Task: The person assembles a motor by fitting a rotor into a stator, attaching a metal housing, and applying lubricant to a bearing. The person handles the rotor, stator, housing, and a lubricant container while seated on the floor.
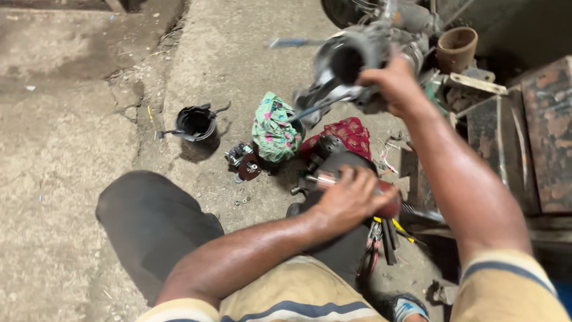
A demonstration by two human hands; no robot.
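My right hand (393,80) is raised and grips a grey metal motor housing (348,62), a hollow cylinder with its dark open end facing me, blurred by motion. My left hand (351,197) rests lower, closed over a cylindrical armature (333,179) with a copper end and a reddish body, lying over my dark-trousered lap. My left knee (152,214) juts out to the left.
On the concrete floor lie a black cylindrical casing with clips (196,126), a green patterned cloth (274,128), a red cloth (348,134), a small brush-holder part (243,160) and pliers (381,235). A rusty pipe end (456,48) and a rusted metal box (545,131) stand right.
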